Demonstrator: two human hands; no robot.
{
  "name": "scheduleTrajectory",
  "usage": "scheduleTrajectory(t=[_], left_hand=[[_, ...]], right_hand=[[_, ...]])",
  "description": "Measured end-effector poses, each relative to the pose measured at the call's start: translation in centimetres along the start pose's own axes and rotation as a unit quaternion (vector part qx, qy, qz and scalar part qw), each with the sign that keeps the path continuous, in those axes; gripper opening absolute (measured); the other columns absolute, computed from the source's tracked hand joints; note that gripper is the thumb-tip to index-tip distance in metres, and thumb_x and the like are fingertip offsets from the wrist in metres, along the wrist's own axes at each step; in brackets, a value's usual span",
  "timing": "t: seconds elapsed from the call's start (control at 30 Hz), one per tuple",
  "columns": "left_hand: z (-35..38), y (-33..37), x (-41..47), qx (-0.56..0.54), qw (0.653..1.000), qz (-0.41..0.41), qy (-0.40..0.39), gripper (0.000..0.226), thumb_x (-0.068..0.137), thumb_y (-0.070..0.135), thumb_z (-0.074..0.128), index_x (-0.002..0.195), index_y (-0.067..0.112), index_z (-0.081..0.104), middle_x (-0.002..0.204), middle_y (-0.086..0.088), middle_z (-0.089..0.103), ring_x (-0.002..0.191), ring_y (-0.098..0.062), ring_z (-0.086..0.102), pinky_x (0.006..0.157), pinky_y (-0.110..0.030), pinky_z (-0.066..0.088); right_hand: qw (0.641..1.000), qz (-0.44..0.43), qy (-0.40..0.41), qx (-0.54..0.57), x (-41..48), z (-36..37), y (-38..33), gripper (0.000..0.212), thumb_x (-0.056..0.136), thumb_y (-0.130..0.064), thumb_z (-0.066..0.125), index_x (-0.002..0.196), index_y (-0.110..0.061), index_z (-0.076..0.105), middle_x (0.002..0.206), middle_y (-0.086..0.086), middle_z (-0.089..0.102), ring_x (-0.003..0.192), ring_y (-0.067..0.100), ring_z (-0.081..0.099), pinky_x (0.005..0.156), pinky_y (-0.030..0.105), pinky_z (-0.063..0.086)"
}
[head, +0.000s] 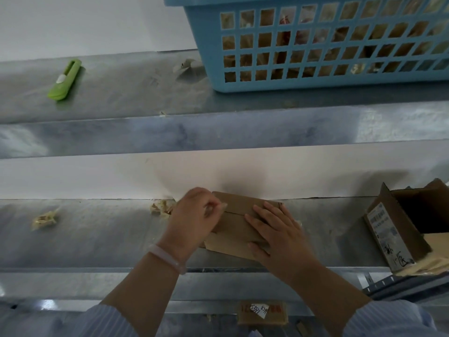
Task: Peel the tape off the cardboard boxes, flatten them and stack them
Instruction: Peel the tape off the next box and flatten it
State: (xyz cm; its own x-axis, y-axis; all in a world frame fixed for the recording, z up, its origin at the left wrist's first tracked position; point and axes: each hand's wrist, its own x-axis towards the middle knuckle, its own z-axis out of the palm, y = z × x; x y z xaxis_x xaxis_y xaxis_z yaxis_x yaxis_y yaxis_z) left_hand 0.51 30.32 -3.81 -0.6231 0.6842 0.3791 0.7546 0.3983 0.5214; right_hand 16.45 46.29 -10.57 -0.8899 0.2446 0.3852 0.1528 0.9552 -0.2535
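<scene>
Striped sleeves (388, 319) nearest; left hand (192, 217) pinching tape (220, 206) at the seam of the cardboard box (239, 222), right hand (279, 233) spread flat, pressing it onto the shelf (97, 234).

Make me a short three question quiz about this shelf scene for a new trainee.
1. True or false: the green plastic box cutter lies on the upper shelf.
2. Which hand lies flat on the small brown cardboard box: left hand or right hand?
3. Multiple choice: the blue plastic basket sits A) upper right, B) lower left, C) on the box.

Key: 1 true; 2 right hand, while the left fingers pinch at the flap seam; 3 A.
</scene>
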Motion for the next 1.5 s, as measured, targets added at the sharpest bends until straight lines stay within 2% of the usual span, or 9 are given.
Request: scheduleTrajectory(t=[0.13,0.3,0.5,0.6,0.73,1.1,1.17,1.3,1.5], left_hand=[[1.1,-0.5,-0.7,0.031,0.999,-0.031,-0.027,0.026,0.08,0.035,0.073,0.065,0.019,0.059,0.072,0.013,0.051,0.07,-0.001,0.05,0.062,-0.009,0.035],[1.1,-1.4,-0.9,0.023,0.993,-0.119,-0.017,0.036,0.075,0.035,0.078,0.105,0.024,0.06,0.1,0.007,0.048,0.09,-0.01,0.05,0.079,-0.026,0.046],[0.2,-1.7,-0.2,0.051,0.988,-0.135,-0.049,0.005,0.086,0.023,0.069,0.083,0.018,0.069,0.077,0.012,0.058,0.07,-0.001,0.051,0.06,-0.006,0.032],[0.3,-3.1,-0.3,-0.038,0.971,-0.233,-0.026,0.013,0.087,0.015,0.066,0.075,0.02,0.063,0.074,0.009,0.064,0.072,-0.005,0.061,0.065,-0.017,0.049],[0.6,-3.5,-0.8,-0.316,0.867,-0.385,0.035,0.017,0.092,-0.001,0.053,0.076,0.004,0.057,0.075,-0.01,0.063,0.08,-0.031,0.068,0.068,-0.036,0.059],[-0.2,-2.3,-1.5,-0.615,0.653,-0.437,0.067,0.024,0.092,-0.006,0.049,0.111,-0.003,0.063,0.086,-0.016,0.062,0.082,-0.022,0.064,0.084,-0.033,0.057],[-0.5,-2.5,-1.6,-0.587,0.688,-0.424,0.038,0.022,0.093,-0.002,0.051,0.108,0.003,0.066,0.097,-0.015,0.067,0.088,-0.019,0.064,0.089,-0.034,0.054],[-0.9,-4.0,-1.5,-0.235,0.916,-0.323,-0.029,0.021,0.086,0.022,0.069,0.105,0.031,0.065,0.104,0.009,0.065,0.095,-0.006,0.062,0.087,-0.028,0.052],[-1.4,-4.0,-2.1,-0.105,0.961,-0.254,-0.039,0.007,0.081,0.025,0.076,0.086,0.028,0.072,0.077,0.012,0.069,0.071,-0.005,0.066,0.073,-0.029,0.058]], right_hand=[[1.0,-0.006,0.0,-0.004,-0.1,0.1,0.1,0.054,0.085,-0.052,0.053,0.133,-0.029,0.058,0.144,-0.005,0.051,0.139,0.017,0.039,0.117,0.044,0.022],[1.0,-0.005,0.008,0.003,-0.1,0.1,0.0,0.053,0.085,-0.053,0.052,0.133,-0.029,0.059,0.142,-0.004,0.052,0.138,0.018,0.04,0.115,0.047,0.028],[1.0,-0.008,0.01,-0.004,-0.2,0.1,0.0,0.054,0.084,-0.052,0.052,0.132,-0.029,0.06,0.142,-0.005,0.052,0.138,0.017,0.041,0.116,0.044,0.023],[1.0,-0.012,0.012,0.008,-0.2,0.0,0.0,0.054,0.084,-0.052,0.054,0.132,-0.029,0.06,0.142,-0.005,0.052,0.138,0.016,0.041,0.116,0.044,0.024],[0.999,-0.022,0.013,0.019,-0.3,-0.1,0.1,0.053,0.083,-0.051,0.055,0.131,-0.029,0.06,0.142,-0.006,0.052,0.138,0.016,0.04,0.118,0.043,0.021],[0.999,-0.013,0.006,0.029,-0.4,-0.5,-0.1,0.054,0.084,-0.053,0.052,0.132,-0.03,0.059,0.144,-0.007,0.05,0.14,0.014,0.036,0.122,0.034,0.01],[0.999,-0.013,0.006,0.034,-0.4,-0.4,-0.1,0.054,0.084,-0.053,0.053,0.132,-0.03,0.059,0.144,-0.007,0.05,0.14,0.014,0.036,0.121,0.039,0.016],[0.999,-0.014,0.01,0.05,-0.5,-0.2,0.2,0.053,0.083,-0.053,0.055,0.132,-0.031,0.06,0.144,-0.009,0.049,0.141,0.013,0.036,0.121,0.038,0.015],[0.998,-0.024,0.018,0.054,-0.5,-0.2,0.4,0.053,0.083,-0.053,0.056,0.13,-0.03,0.061,0.143,-0.009,0.05,0.14,0.013,0.037,0.121,0.039,0.018]])
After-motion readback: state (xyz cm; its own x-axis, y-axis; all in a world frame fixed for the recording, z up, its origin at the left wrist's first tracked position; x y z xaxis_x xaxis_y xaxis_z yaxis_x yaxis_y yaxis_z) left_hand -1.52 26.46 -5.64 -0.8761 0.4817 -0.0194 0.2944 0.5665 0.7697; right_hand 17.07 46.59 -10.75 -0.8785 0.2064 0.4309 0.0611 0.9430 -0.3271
